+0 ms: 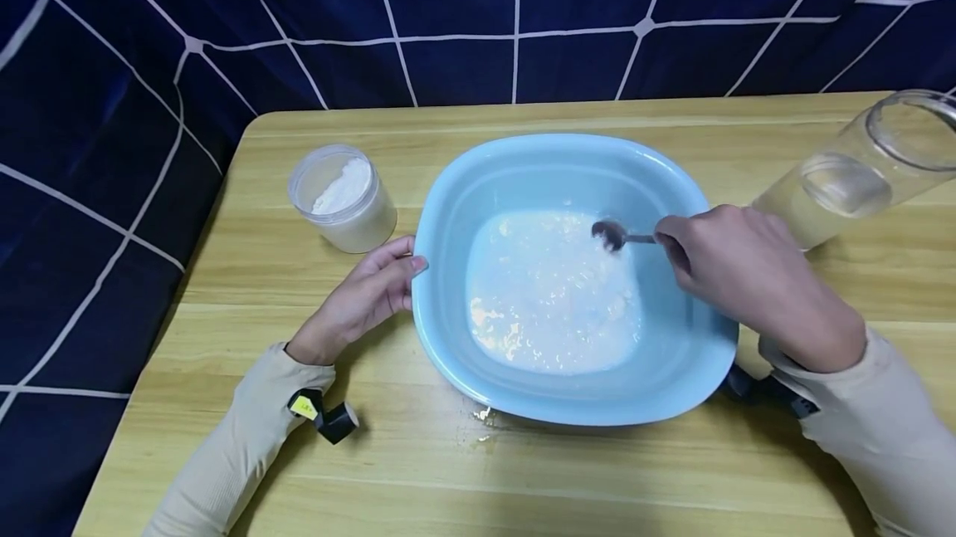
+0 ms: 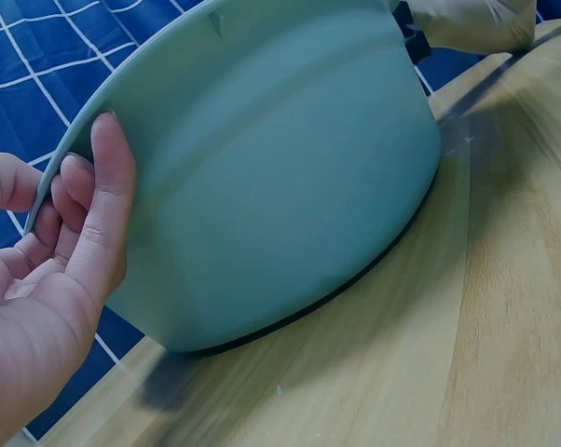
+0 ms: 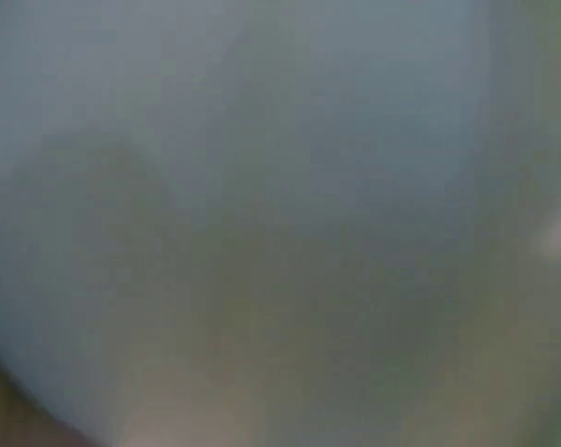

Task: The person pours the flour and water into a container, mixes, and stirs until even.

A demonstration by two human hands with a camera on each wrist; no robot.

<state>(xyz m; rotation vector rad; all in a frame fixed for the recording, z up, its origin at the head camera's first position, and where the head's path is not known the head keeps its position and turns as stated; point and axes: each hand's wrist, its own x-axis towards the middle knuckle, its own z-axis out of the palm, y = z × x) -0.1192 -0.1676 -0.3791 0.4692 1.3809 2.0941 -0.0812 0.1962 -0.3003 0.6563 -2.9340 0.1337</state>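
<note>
A light blue basin (image 1: 575, 404) stands on the table with a lumpy white mixture (image 1: 553, 296) in its bottom. At the basin's left side, my left hand (image 1: 366, 292) pinches the rim, fingers against the outer wall in the left wrist view. Over the basin's right side, my right hand (image 1: 747, 275) grips the handle of a metal spoon (image 1: 611, 235). The spoon's bowl is at the mixture's upper right edge, with white bits by it. Blur fills the right wrist view, so the right fingers are hard to make out there.
Left of the basin stands an open clear jar (image 1: 358, 222) of white powder. A tall glass container (image 1: 836, 180) of pale liquid stands at the right, close to my right hand. Small wet spots (image 1: 484, 417) lie on the wooden table (image 1: 418, 471). Behind hangs a dark blue checked cloth (image 1: 463, 14).
</note>
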